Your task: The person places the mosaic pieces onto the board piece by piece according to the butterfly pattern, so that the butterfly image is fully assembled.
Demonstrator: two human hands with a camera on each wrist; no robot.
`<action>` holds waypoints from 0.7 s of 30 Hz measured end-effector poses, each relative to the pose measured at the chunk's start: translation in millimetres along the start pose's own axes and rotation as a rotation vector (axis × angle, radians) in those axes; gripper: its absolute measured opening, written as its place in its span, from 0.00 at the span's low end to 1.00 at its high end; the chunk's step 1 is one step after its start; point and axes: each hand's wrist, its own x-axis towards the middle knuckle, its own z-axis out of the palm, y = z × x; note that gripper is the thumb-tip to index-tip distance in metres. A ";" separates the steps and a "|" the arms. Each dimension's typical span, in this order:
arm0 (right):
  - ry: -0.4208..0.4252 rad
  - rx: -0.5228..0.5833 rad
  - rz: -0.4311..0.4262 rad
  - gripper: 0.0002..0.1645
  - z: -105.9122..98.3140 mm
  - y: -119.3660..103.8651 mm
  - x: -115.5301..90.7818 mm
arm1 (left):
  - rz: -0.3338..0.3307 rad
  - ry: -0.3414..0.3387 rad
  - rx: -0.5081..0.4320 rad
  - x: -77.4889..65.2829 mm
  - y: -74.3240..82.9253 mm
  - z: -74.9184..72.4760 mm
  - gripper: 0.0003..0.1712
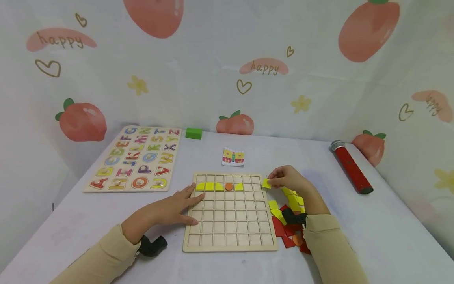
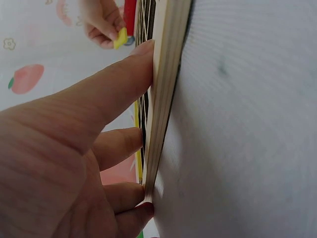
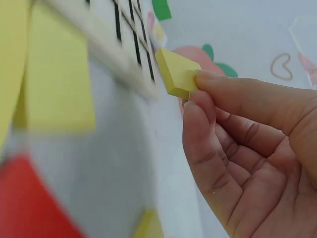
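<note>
My right hand pinches a yellow square tile between thumb and fingertips, just off the upper right edge of a wooden grid board. My left hand rests with spread fingers on the board's left edge; the left wrist view shows its thumb against the rim. Along the board's second row lie a yellow square between two round-cornered yellow tiles, then an orange disc and another round-cornered yellow tile. Loose yellow tiles and red tiles lie right of the board, partly hidden by my right wrist.
Behind the board lies a small card with a butterfly pattern. An alphabet puzzle board is at the back left, beside a green block. A red microphone lies at the right. A printed cloth hangs behind.
</note>
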 end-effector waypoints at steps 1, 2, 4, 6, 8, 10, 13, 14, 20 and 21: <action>-0.012 -0.001 -0.008 0.12 2.3 -2.7 2.2 | -0.002 -0.001 -0.005 -0.7 -0.3 0.1 0.48; -0.023 0.002 -0.010 0.12 5.0 -5.7 4.5 | -0.002 -0.003 -0.008 -1.3 -0.3 0.2 0.48; -0.041 0.008 -0.015 0.12 11.0 -10.8 9.6 | 0.001 -0.001 -0.008 -2.3 -0.1 0.4 0.48; -0.059 0.016 -0.022 0.11 16.8 -14.9 14.8 | 0.006 0.004 -0.005 -3.4 0.4 0.6 0.47; -0.077 0.019 -0.028 0.11 21.5 -17.3 18.6 | 0.009 0.008 0.000 -3.3 1.6 0.4 0.47; -0.085 0.016 -0.021 0.10 25.8 -18.9 21.9 | 0.014 0.008 0.004 -3.0 2.2 0.4 0.47; -0.089 -0.017 -0.012 0.10 31.4 -20.0 25.6 | 0.013 0.008 0.006 -2.7 3.2 0.0 0.47; -0.084 -0.031 -0.008 0.09 33.3 -20.2 26.8 | 0.012 0.007 0.006 -2.7 3.4 -0.1 0.47; -0.049 -0.098 -0.015 0.08 41.0 -21.2 31.0 | -0.002 0.009 0.007 -3.3 3.7 -0.3 0.47; -0.043 -0.104 -0.012 0.08 41.7 -21.7 31.1 | -0.003 0.010 0.008 -3.2 3.5 -0.2 0.47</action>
